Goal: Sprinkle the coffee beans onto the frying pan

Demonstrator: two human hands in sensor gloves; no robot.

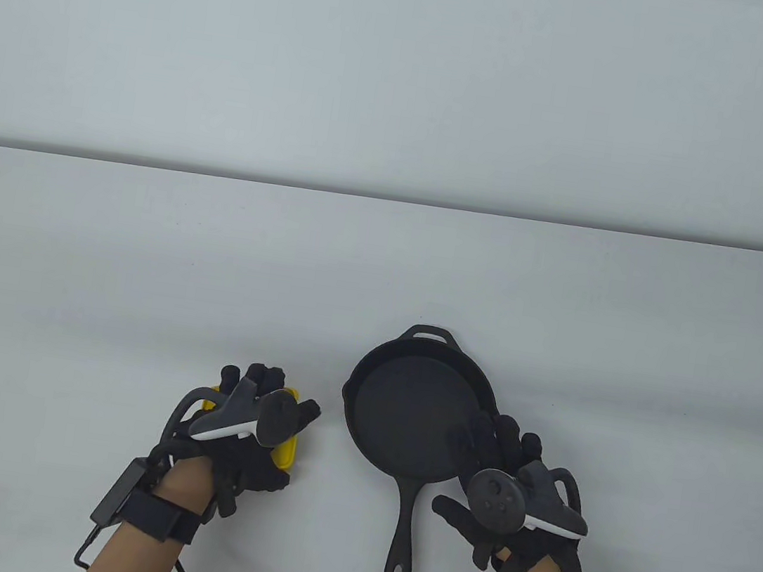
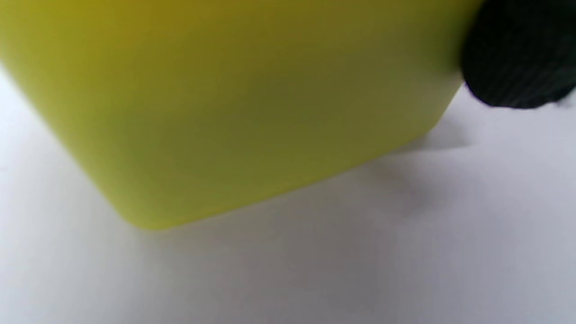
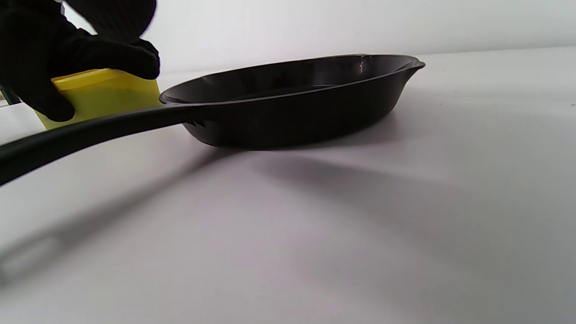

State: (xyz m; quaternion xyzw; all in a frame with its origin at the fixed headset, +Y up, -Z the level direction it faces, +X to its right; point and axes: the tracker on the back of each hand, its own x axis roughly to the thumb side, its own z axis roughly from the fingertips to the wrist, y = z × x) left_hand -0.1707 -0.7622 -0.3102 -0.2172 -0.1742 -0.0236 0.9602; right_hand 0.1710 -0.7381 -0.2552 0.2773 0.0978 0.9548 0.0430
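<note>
Left hand (image 1: 242, 422) grips yellow plastic container (image 1: 285, 453) near table's front edge; next, lift over black cast-iron frying pan (image 1: 405, 417); right hand (image 1: 507, 502) open.

Looks like a lab or studio setup: bare white table (image 1: 384, 265), blank white wall (image 1: 414, 56), sensor gloves.

Wall: plain pale grey wall (image 1: 412, 70) behind the far edge.
Tabletop: matte white tabletop (image 1: 145, 253), rounded far right corner.
Light: soft, even, faint shadows.
</note>
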